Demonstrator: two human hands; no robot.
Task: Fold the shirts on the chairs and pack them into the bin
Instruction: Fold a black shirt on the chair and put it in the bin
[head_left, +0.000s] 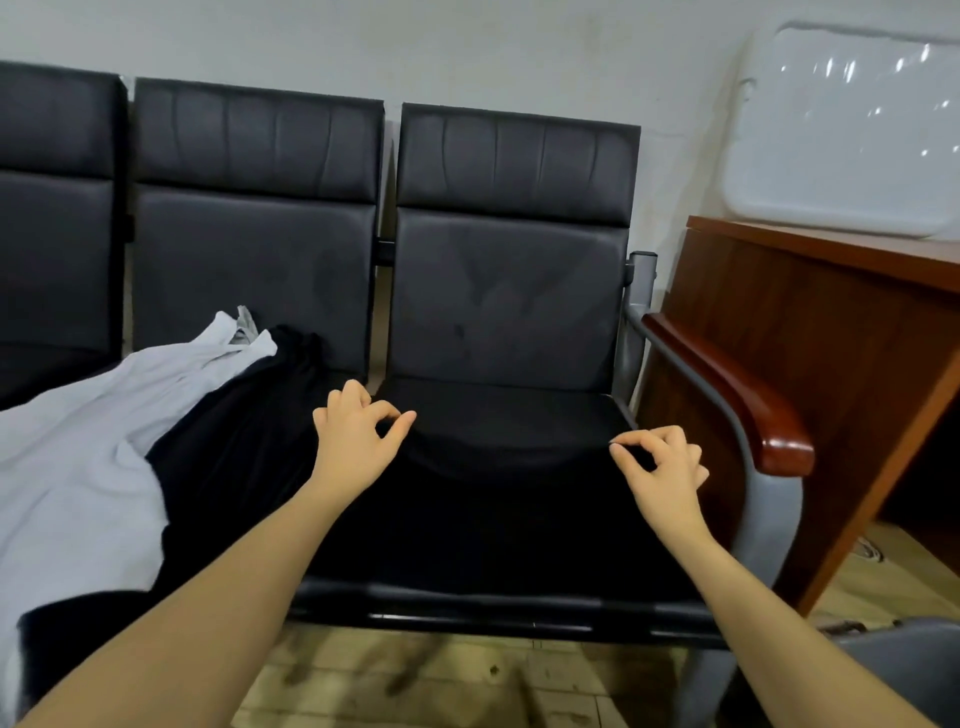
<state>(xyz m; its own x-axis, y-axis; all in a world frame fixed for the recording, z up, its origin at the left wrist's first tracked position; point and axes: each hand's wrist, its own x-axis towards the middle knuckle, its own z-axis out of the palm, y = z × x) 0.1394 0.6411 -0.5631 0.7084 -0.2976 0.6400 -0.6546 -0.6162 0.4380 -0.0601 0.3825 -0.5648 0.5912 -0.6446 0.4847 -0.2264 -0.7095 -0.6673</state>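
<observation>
Pinching a black shirt flat on the rightmost seat

We are looking down at a row of black padded chairs (511, 291) against a pale wall, where our left hand (358, 441) and right hand (660, 467) are each pinching the far edge of a black shirt (493, 509) that is lying spread over the rightmost seat. A white shirt (88, 441) is lying crumpled on the seat to the left, overlapping more black fabric. A wood-capped armrest (727, 395) is standing just beside our right hand, with a brown wooden desk (810, 312) behind it and a grey bin (904, 660) showing at the lower right corner.
</observation>
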